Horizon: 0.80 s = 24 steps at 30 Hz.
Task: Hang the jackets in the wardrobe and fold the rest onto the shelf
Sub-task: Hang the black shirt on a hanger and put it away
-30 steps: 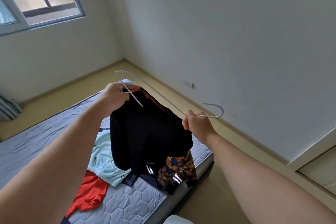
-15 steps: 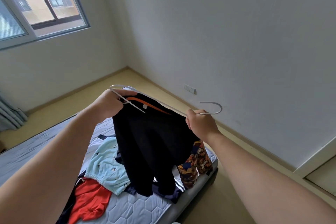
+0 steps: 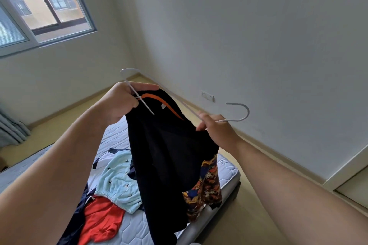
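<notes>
A black jacket (image 3: 167, 145) with an orange collar lining hangs in the air above the bed. My left hand (image 3: 121, 101) grips its collar edge together with one end of a white wire hanger (image 3: 238, 112). My right hand (image 3: 216, 129) pinches the hanger near its hook and holds the jacket's other shoulder. The hanger runs across the open neck of the jacket. On the mattress (image 3: 227, 167) below lie a light blue garment (image 3: 117, 183), a red one (image 3: 99, 219), a dark navy one (image 3: 67, 230) and a patterned orange and blue one (image 3: 205, 185).
The bed's corner (image 3: 233, 183) is just ahead, with yellowish floor (image 3: 254, 201) to its right. A white wall with a socket (image 3: 207, 95) stands beyond. A window (image 3: 39, 6) is at upper left, a curtain (image 3: 12, 127) at left, and a pale wardrobe edge (image 3: 350, 171) at far right.
The jacket and hanger have risen higher above the bed, and more of the black fabric hangs free. The view has tilted and moved closer to the bed's corner.
</notes>
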{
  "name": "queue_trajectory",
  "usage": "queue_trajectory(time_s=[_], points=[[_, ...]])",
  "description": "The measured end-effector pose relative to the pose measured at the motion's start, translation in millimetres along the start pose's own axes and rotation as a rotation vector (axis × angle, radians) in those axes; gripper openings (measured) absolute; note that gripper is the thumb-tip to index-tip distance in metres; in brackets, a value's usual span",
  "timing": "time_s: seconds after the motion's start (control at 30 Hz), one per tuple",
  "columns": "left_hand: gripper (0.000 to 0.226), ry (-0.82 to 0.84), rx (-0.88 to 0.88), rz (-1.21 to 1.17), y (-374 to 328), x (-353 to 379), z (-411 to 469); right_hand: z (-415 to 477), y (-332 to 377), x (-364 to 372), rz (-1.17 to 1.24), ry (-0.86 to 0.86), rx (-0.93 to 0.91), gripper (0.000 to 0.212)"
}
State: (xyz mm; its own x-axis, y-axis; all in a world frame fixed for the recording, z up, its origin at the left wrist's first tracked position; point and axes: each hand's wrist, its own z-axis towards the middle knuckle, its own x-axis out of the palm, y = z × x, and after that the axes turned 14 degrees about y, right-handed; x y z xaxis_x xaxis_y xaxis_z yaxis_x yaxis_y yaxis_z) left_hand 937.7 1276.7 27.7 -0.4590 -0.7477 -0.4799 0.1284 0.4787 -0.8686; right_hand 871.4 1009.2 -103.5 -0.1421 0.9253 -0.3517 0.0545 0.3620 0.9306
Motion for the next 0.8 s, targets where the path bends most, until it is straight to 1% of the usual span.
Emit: queue_trajectory(time_s=[0.07,0.1,0.17,0.2,0.23,0.3,0.37,0.4,0.43,0.5,0.57,0.67,0.8], points=[[0.090,0.032,0.000,0.021,0.1,-2.7,-1.8,-3.7,-5.2,3.2,-0.129,0.001,0.096,0.063],[0.091,0.053,-0.002,0.051,-0.1,-3.7,-2.5,-6.0,-7.5,4.2,-0.215,0.004,0.131,0.070],[0.092,0.077,-0.007,0.151,-1.5,-5.0,-3.8,-8.6,-12.3,6.7,-0.439,0.033,0.140,0.081],[0.092,0.072,-0.008,0.204,-2.9,-6.0,-4.5,-8.9,-13.0,8.0,-0.536,0.056,0.119,0.086],[0.092,0.060,-0.011,0.250,-3.9,-7.9,-5.0,-9.7,-12.0,8.6,-0.572,0.044,0.105,0.089],[0.092,0.029,-0.027,0.320,-4.9,-13.3,-6.3,-11.4,-4.4,9.0,-0.567,-0.044,0.034,0.088],[0.090,-0.011,-0.038,0.377,-4.7,-18.9,-7.5,-11.3,4.9,10.3,-0.611,-0.134,-0.101,0.086],[0.089,-0.031,-0.040,0.394,-4.2,-21.2,-7.8,-11.7,9.8,11.3,-0.614,-0.174,-0.153,0.082],[0.087,-0.050,-0.042,0.406,-3.5,-23.0,-8.2,-11.5,14.4,13.0,-0.565,-0.216,-0.193,0.076],[0.084,-0.082,-0.051,0.420,-2.1,-25.1,-9.0,-10.5,22.2,17.6,-0.378,-0.270,-0.226,0.061],[0.083,-0.107,-0.072,0.420,0.9,-28.6,-8.7,-9.7,29.8,19.8,-0.230,-0.272,-0.249,0.046],[0.077,-0.106,-0.084,0.416,9.2,-36.0,-7.4,-13.5,35.2,14.1,-0.240,-0.244,-0.282,0.028],[0.071,-0.109,-0.116,0.467,26.4,-41.7,-4.6,-17.9,29.9,1.7,-0.311,-0.185,-0.229,0.024]])
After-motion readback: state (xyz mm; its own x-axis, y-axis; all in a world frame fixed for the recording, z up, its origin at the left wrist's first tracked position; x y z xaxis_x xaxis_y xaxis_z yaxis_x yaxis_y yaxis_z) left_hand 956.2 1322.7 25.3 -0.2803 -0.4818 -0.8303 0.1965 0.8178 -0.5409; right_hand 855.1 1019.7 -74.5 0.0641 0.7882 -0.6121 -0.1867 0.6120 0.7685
